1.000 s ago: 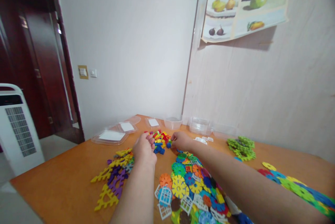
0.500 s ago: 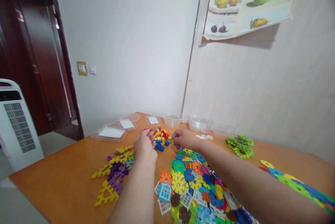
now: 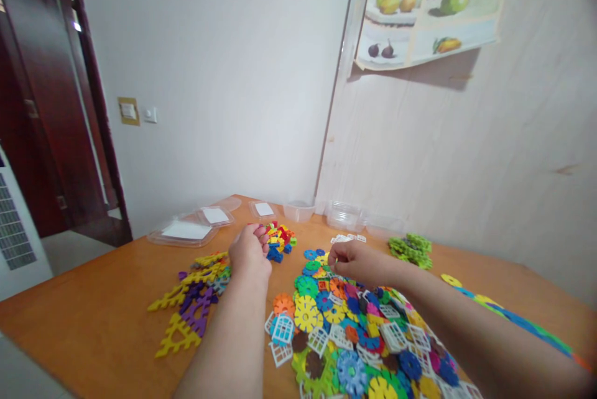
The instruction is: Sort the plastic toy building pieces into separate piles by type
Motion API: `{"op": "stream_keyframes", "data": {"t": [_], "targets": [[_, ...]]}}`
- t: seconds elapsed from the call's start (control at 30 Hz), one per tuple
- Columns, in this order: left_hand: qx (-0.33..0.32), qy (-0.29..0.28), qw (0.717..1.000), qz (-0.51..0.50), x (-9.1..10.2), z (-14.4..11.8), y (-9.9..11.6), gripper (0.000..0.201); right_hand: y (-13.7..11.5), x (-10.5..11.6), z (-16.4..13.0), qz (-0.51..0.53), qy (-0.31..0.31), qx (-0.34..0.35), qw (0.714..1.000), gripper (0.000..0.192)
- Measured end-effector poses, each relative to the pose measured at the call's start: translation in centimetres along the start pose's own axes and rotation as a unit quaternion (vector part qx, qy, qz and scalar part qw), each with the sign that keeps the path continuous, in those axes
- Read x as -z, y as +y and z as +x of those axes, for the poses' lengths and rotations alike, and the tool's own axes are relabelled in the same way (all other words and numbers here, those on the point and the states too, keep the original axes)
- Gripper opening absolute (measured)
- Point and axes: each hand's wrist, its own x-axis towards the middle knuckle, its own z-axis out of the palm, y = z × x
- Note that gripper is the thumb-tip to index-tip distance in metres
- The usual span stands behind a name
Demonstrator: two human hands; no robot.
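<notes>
**Head view: two hands at the toy piles, left on the small bricks, right over the discs**

Head camera looks down a wooden table (image 3: pixel 107 318) strewn with plastic building toys. The left hand (image 3: pixel 249 254) lies at the near edge of a heap of small bricks (image 3: pixel 278 238), red, yellow and blue; its fingers curl loosely onto the nearest pieces, and whether they clamp one I cannot tell. The heap sits straight ahead of that hand, just beyond the fingertips and slightly to its right, so the left hand is plainly the nearer of the two to it.

The right hand (image 3: pixel 357 263) hovers at the far end of a broad spread of snowflake discs (image 3: pixel 345 330), mixed with white window pieces. Its fingers are pinched together at the thumb, seemingly on something small and green, too small to name. The bricks lie to its left and a little farther off.

Left of the left forearm lie flat yellow and purple fence-like pieces (image 3: pixel 193 299), their long axes running roughly away from the person. A green pile (image 3: pixel 410 247) sits beyond the right hand, and clear plastic containers (image 3: pixel 345 215) and lids (image 3: pixel 184 232) line the far edge.

A fruit poster (image 3: pixel 426 17) hangs on the wall, with no lettering legible. No brand or writing can be read anywhere.
</notes>
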Motion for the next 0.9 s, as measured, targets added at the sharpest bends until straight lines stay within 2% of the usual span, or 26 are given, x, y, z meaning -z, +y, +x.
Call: {"op": "stream_keyframes", "data": {"t": [0.17,0.3,0.4,0.57,0.63,0.73,0.8,0.9], "targets": [[0.002,-0.005,1.000,-0.003,-0.1,-0.5,0.2,0.009,1.8,0.2,-1.0,-0.025,-0.010,-0.004,1.000,0.025],[0.006,-0.008,1.000,-0.004,0.0,-0.6,0.2,0.009,1.0,-0.3,-1.4,-0.090,0.018,0.043,0.995,0.041],[0.006,-0.002,1.000,-0.007,0.1,-0.4,0.4,0.010,-0.2,-1.1,-1.4,-0.132,0.028,0.070,0.988,0.038],[0.007,0.011,1.000,-0.021,0.3,-0.4,0.9,0.007,-1.4,-1.9,-0.8,-0.163,0.029,0.082,0.983,0.018],[0.008,0.013,1.000,-0.025,0.3,-0.4,1.0,0.007,-1.3,-1.9,-0.2,-0.136,0.024,0.076,0.987,0.014],[0.008,0.014,1.000,-0.027,0.3,-0.4,1.0,0.008,-0.9,-2.0,1.4,-0.030,0.036,0.028,0.999,0.015],[0.007,0.015,1.000,-0.026,0.3,-0.4,0.9,0.008,-0.8,-2.3,3.1,0.027,0.058,0.000,0.998,0.017],[0.007,0.016,1.000,-0.023,0.3,-0.3,0.8,0.009,-0.8,-2.7,6.0,0.054,0.072,-0.025,0.996,0.014]]}}
